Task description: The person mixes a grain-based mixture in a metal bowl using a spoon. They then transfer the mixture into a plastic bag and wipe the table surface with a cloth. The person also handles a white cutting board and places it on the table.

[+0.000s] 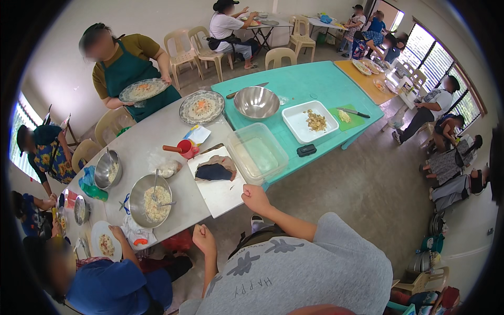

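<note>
Both of my hands are curled into fists, with nothing visible in them. My right hand (255, 199) is by the near right edge of a white cutting board (220, 201). My left hand (204, 239) hangs lower, short of the table's near edge. On the board lies a dark, flat piece with brownish edges, which looks like fish skin (214, 172). A clear plastic tub (258, 151) stands right of the board, beyond my right hand. Left of the board, a large steel bowl (136, 197) holds a pale chopped mixture (156, 206) and spoons.
A white tray (293, 122) of chopped food, a steel bowl (256, 103) and knives are on the turquoise table (315, 78). A red dipper (188, 149) and a patterned plate (202, 107) are on the pale table. A person in blue (114, 283) sits close on my left; another in an apron (134, 71) holds a plate.
</note>
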`<state>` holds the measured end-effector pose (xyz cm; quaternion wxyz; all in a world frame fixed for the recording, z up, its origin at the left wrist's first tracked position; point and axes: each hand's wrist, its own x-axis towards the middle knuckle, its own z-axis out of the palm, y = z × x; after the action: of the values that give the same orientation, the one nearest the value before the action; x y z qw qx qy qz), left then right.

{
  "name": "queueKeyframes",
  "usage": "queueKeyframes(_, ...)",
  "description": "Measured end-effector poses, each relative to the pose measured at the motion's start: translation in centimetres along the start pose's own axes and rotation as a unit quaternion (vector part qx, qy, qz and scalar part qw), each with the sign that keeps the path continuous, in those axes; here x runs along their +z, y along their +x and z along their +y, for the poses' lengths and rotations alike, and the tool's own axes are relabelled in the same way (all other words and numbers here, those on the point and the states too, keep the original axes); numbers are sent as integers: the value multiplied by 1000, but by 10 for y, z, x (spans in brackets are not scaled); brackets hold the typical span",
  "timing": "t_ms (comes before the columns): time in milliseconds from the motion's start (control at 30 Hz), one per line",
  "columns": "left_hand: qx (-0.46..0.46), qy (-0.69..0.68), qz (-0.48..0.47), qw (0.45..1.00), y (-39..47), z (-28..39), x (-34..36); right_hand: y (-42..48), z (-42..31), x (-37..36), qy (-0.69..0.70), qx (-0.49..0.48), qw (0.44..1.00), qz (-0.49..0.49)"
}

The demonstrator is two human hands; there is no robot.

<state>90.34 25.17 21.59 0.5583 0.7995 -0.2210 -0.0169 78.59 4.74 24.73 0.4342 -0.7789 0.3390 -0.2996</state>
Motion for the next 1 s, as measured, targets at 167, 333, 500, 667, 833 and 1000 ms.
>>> queueKeyframes(167,6,6,2,1000,0,-1,-1,0,3,3,-5,-5,1000,8)
queueKeyframes(333,-2,8,7,1000,0,-2,-2,0,0,3,-1,-4,1000,20)
queueKeyframes(500,-3,-9,5,1000,1,-7,-1,1,2,4,-15,-27,999,37)
queueKeyframes(667,-1,-3,5,1000,3,-5,-1,1,3,6,-10,-18,999,32)
queueKeyframes(833,-1,9,-2,1000,3,-4,-1,2,4,5,-9,-20,999,31)
queueKeyframes(1000,-10,-2,-2,1000,2,-5,0,2,5,6,-13,-24,999,30)
